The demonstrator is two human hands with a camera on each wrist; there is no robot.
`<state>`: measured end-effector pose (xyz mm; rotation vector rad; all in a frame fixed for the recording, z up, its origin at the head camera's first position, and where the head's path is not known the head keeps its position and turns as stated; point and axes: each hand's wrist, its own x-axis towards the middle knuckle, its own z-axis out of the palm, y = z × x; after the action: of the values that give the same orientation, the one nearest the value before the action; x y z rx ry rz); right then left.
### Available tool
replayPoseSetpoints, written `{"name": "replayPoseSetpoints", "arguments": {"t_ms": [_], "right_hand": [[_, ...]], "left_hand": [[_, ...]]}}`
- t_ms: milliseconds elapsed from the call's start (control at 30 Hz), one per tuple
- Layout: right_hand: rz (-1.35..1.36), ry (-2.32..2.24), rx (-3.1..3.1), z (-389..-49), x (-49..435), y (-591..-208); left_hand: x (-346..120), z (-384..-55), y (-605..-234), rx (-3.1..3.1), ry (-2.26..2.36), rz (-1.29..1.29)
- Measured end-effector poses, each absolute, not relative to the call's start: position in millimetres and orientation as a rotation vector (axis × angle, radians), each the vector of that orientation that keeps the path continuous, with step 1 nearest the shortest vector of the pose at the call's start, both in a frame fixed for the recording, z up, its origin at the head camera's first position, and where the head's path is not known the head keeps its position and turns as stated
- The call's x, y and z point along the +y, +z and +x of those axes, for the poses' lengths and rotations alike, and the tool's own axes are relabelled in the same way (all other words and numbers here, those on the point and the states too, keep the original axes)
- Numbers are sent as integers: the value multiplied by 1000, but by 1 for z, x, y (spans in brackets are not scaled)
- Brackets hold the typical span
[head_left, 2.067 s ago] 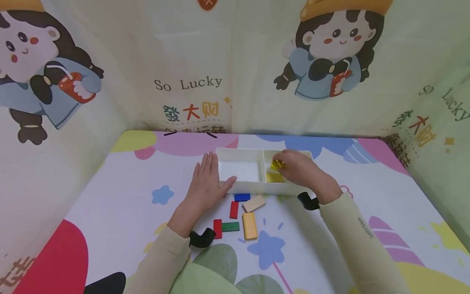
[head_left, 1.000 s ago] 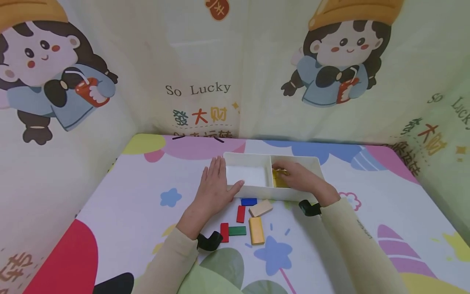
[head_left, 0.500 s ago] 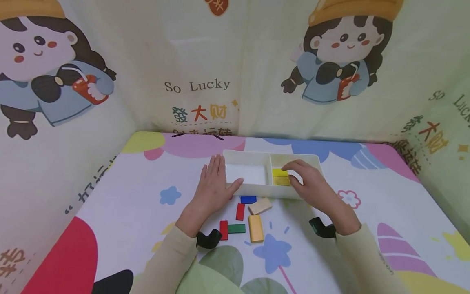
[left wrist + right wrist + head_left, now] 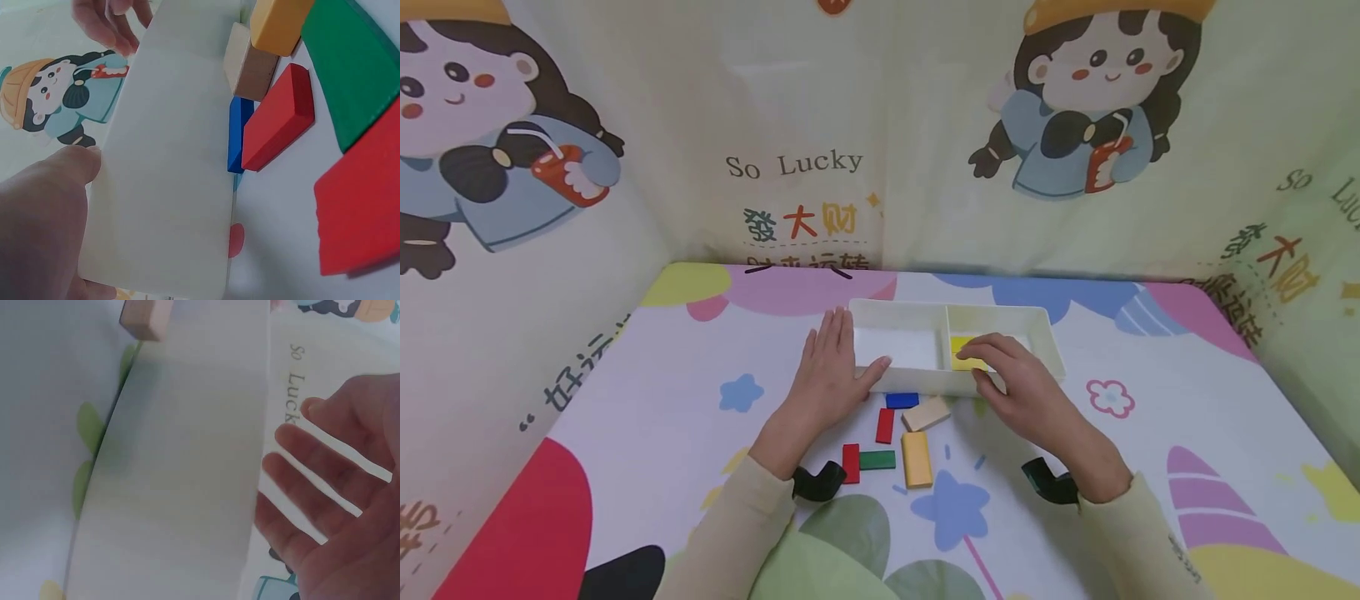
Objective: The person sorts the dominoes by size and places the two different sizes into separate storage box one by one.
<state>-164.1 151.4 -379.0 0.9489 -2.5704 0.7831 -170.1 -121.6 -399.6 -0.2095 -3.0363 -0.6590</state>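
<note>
A white two-compartment box [image 4: 917, 381] lies across the table. My left hand [image 4: 827, 367] rests against its left end, fingers straight, thumb over the near rim. My right hand [image 4: 1026, 387] hovers at the near rim of the right compartment, fingers loosely bent and holding nothing in the right wrist view. Yellow blocks [image 4: 958, 354] lie side by side at the left of that compartment, partly hidden by the right fingers. Whether those fingers touch them I cannot tell. In the left wrist view the box's near wall [image 4: 169, 137] fills the middle.
In front of the box lie a blue block [image 4: 902, 401], a pale wooden block [image 4: 927, 413], two red blocks [image 4: 885, 426], a green block [image 4: 877, 460] and an orange-yellow block [image 4: 917, 460]. A printed curtain [image 4: 925, 167] stands behind the table.
My right hand lowered a yellow block into the right compartment beside another, let go of it and drew back slightly. My left hand has stayed at the box's left end.
</note>
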Motion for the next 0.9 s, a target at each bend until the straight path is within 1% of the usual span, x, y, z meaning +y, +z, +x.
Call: {"name": "replayPoseSetpoints", "arguments": {"t_ms": [133, 267, 500, 700, 900], "right_hand": [[997, 781, -2553, -157, 144, -374], [1133, 742, -2506, -150, 132, -373], [1389, 635, -2576, -146, 113, -388], [1422, 602, -2605, -148, 110, -403], [1433, 513, -2643, -149, 110, -408]], "left_hand": [[-123, -169, -398, -3051, -658, -207], [-124, -170, -396, -3047, -647, -205], [-126, -170, -397, -3043, -651, -218], [-124, -170, -399, -3043, -664, -220], [-124, -171, -399, -3046, -677, -221]]}}
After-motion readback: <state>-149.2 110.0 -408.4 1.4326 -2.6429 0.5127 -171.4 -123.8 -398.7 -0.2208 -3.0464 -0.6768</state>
